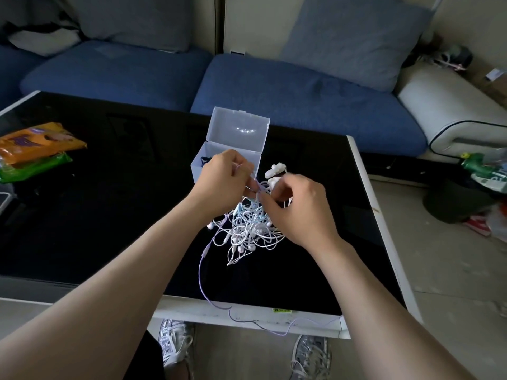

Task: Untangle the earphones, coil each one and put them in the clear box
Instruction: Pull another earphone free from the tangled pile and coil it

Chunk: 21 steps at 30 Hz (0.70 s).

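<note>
Black glossy worktop (82,215) before a blue sofa (301,100) carries a tangled earphone pile (247,231), just near the open clear box (230,144). Left hand (222,174) and right hand (296,207) both pinch a purple earphone cord (203,281) above the pile.

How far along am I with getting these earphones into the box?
Early on. The clear box stands open with something dark inside, possibly one finished set. In hand: left hand and right hand pinch the purple cable atop the tangle. To do: nearly all the white and blue earphones are knotted.
</note>
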Tool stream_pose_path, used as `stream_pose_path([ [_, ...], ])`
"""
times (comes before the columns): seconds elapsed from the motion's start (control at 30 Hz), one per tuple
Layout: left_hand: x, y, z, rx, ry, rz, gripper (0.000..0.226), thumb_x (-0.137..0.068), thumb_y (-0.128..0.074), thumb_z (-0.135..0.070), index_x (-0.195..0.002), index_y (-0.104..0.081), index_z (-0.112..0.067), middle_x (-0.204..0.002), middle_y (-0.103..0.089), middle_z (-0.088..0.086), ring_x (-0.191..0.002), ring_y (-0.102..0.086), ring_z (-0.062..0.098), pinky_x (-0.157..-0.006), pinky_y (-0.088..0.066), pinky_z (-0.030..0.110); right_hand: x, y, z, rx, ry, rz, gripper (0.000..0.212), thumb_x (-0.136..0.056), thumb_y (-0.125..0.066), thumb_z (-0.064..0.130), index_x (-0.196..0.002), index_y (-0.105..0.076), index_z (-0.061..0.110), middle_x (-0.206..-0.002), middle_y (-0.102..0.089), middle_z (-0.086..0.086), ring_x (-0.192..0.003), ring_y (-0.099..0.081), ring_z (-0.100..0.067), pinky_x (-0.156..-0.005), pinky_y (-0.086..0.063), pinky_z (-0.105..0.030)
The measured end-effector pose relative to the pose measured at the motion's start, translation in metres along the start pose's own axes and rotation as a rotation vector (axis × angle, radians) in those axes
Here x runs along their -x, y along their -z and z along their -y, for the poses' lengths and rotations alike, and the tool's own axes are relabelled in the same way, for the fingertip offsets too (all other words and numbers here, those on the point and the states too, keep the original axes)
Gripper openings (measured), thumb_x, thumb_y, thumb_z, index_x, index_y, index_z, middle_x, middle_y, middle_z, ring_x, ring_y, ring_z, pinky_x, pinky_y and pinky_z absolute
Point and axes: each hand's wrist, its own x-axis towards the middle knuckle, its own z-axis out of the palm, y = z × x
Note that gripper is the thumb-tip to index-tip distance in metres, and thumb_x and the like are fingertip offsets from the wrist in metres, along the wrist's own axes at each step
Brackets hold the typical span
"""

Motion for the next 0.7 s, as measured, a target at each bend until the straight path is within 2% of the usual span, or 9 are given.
stream_pose_path([
  [0.07,0.000,-0.001,0.000,-0.017,-0.003,-0.006,0.017,-0.109,-0.050,-0.019,-0.096,-0.058,-0.011,-0.076,-0.079,0.001,-0.072,-0.077,0.020,-0.072,-0.057,0.035,0.000,0.002,0.000,-0.076,0.017,0.066,0.017,-0.091,-0.076,0.026,-0.091,-0.059,0.022,-0.079,-0.065,0.005,-0.069,-0.063,-0.014,-0.064,-0.054,-0.041],
  [0.13,-0.001,0.000,0.001,-0.035,0.008,-0.003,0.019,-0.109,-0.050,-0.020,-0.097,-0.058,-0.010,-0.077,-0.079,0.000,-0.075,-0.077,0.023,-0.072,-0.056,0.036,0.002,0.003,0.001,-0.106,0.024,0.138,0.030,-0.089,-0.075,0.009,-0.107,-0.056,0.023,-0.086,-0.065,0.006,-0.073,-0.065,-0.014,-0.065,-0.055,-0.040],
  [0.2,-0.002,0.001,0.001,-0.016,0.025,0.023,0.019,-0.110,-0.049,-0.020,-0.099,-0.058,-0.008,-0.080,-0.080,0.003,-0.071,-0.076,0.025,-0.068,-0.055,0.034,0.003,0.001,0.002,-0.132,0.002,0.130,0.045,-0.087,-0.075,0.005,-0.120,-0.053,0.025,-0.089,-0.065,0.006,-0.075,-0.066,-0.013,-0.065,-0.055,-0.037],
  [0.27,-0.002,0.001,0.001,0.033,0.047,0.048,0.017,-0.111,-0.048,-0.019,-0.100,-0.058,-0.009,-0.083,-0.080,0.007,-0.064,-0.073,0.020,-0.065,-0.055,0.032,0.002,-0.002,0.001,-0.175,-0.051,0.124,0.052,-0.087,-0.078,0.010,-0.130,-0.052,0.026,-0.095,-0.067,0.005,-0.075,-0.067,-0.013,-0.065,-0.055,-0.030],
  [0.33,-0.002,0.001,0.001,0.062,0.060,0.056,0.016,-0.111,-0.048,-0.019,-0.101,-0.057,-0.010,-0.084,-0.080,0.008,-0.062,-0.073,0.018,-0.065,-0.055,0.033,-0.001,-0.003,0.001,-0.205,-0.121,0.164,0.042,-0.090,-0.079,0.019,-0.126,-0.060,0.028,-0.092,-0.069,0.005,-0.077,-0.067,-0.012,-0.067,-0.055,-0.027],
  [0.4,-0.002,0.002,0.001,0.070,0.066,0.055,0.016,-0.110,-0.050,-0.020,-0.102,-0.059,-0.008,-0.082,-0.080,0.009,-0.063,-0.074,0.019,-0.065,-0.058,0.034,-0.003,-0.005,0.003,-0.291,-0.216,0.228,0.016,-0.094,-0.077,0.030,-0.109,-0.073,0.027,-0.083,-0.071,0.008,-0.072,-0.066,-0.008,-0.066,-0.050,-0.024],
  [0.43,-0.002,0.001,0.002,0.063,0.066,0.051,0.017,-0.109,-0.051,-0.020,-0.103,-0.060,-0.008,-0.080,-0.080,0.008,-0.064,-0.074,0.019,-0.065,-0.060,0.035,-0.004,-0.005,0.004,-0.332,-0.254,0.245,0.013,-0.095,-0.077,0.035,-0.103,-0.076,0.025,-0.079,-0.071,0.008,-0.069,-0.064,-0.005,-0.065,-0.047,-0.022],
  [0.57,-0.001,0.001,0.000,0.082,0.082,0.051,0.017,-0.109,-0.052,-0.022,-0.103,-0.059,-0.009,-0.081,-0.081,0.005,-0.075,-0.079,0.025,-0.067,-0.058,0.034,-0.005,-0.010,-0.002,-0.382,-0.292,0.166,0.018,-0.087,-0.084,0.029,-0.100,-0.073,0.030,-0.078,-0.074,-0.003,-0.076,-0.074,-0.019,-0.073,-0.058,-0.037],
  [0.7,-0.004,0.003,-0.001,0.120,0.143,0.003,0.020,-0.108,-0.051,-0.020,-0.102,-0.062,-0.004,-0.081,-0.075,0.006,-0.067,-0.068,0.022,-0.067,-0.056,0.038,-0.005,-0.007,-0.008,-0.356,-0.280,0.136,0.022,-0.091,-0.078,0.014,-0.107,-0.072,0.028,-0.075,-0.074,-0.001,-0.065,-0.068,-0.009,-0.066,-0.052,-0.027],
])
